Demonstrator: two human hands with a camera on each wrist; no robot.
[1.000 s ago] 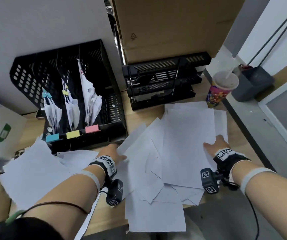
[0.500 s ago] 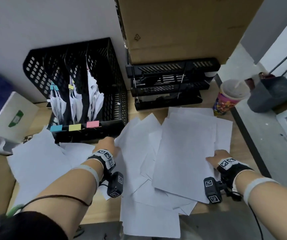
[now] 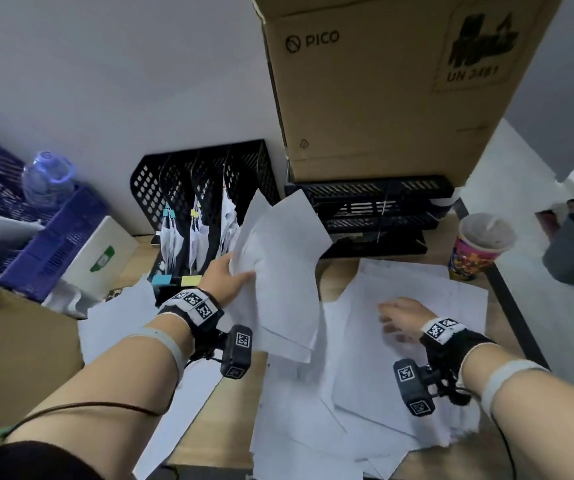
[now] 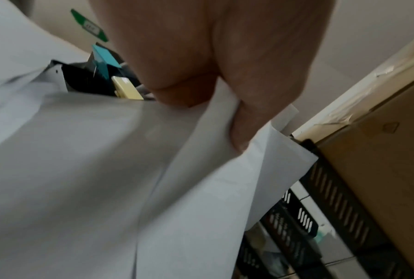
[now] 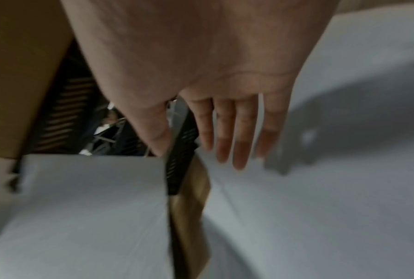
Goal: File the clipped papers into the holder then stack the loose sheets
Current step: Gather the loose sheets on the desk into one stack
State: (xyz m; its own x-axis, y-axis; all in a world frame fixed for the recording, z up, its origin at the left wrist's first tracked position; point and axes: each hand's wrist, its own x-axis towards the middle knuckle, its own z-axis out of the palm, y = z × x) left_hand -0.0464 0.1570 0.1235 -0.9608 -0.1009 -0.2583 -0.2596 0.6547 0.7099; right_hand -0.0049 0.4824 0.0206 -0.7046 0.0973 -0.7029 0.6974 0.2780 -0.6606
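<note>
My left hand [image 3: 231,277] grips a few loose white sheets [image 3: 280,268] by their left edge and holds them lifted above the desk, in front of the black file holder [image 3: 206,188]. In the left wrist view the thumb and fingers [image 4: 244,130] pinch those sheets [image 4: 105,179]. The holder carries clipped paper bundles [image 3: 195,233] with blue and yellow clips. My right hand [image 3: 399,318] hovers flat, fingers straight, over the spread of loose sheets [image 3: 417,296] on the desk; the right wrist view shows its straight fingers [image 5: 227,136] above paper.
A black stacked letter tray [image 3: 375,216] stands behind the papers under a large cardboard box [image 3: 382,81]. A lidded paper cup [image 3: 479,244] sits at the right desk edge. Blue crates [image 3: 19,230], a bottle [image 3: 46,178] and a white box [image 3: 102,254] crowd the left.
My left hand has picked up a few sheets from the desk and raised them. My right hand moved left and inward over the spread papers. The head view tilted up.
</note>
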